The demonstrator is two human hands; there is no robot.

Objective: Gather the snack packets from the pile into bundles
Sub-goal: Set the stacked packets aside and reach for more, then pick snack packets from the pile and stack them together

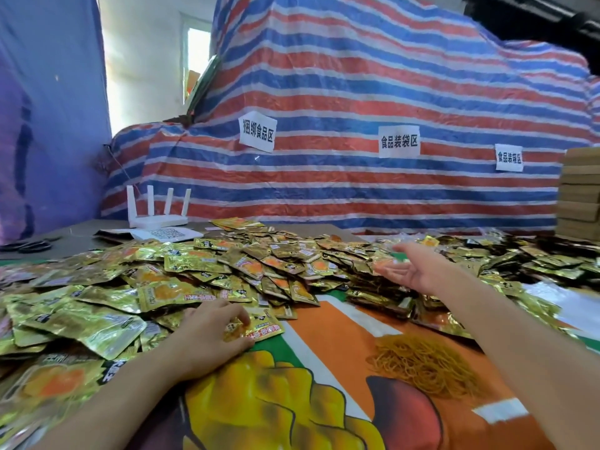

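My left hand [211, 332]: pinching one packet [259, 328] at pile [194, 264] edge, likely starting a bundle; right hand [412, 271]: spread wide over pile; rubber bands [425, 362] near pile for tying

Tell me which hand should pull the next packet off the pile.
Left. The left hand pinches a gold packet at the near edge of the pile, so it only needs to draw it out. The right hand hovers open over the farther packets, holding nothing.

head-worn | forward and down | close over table [82, 231] — wide-angle
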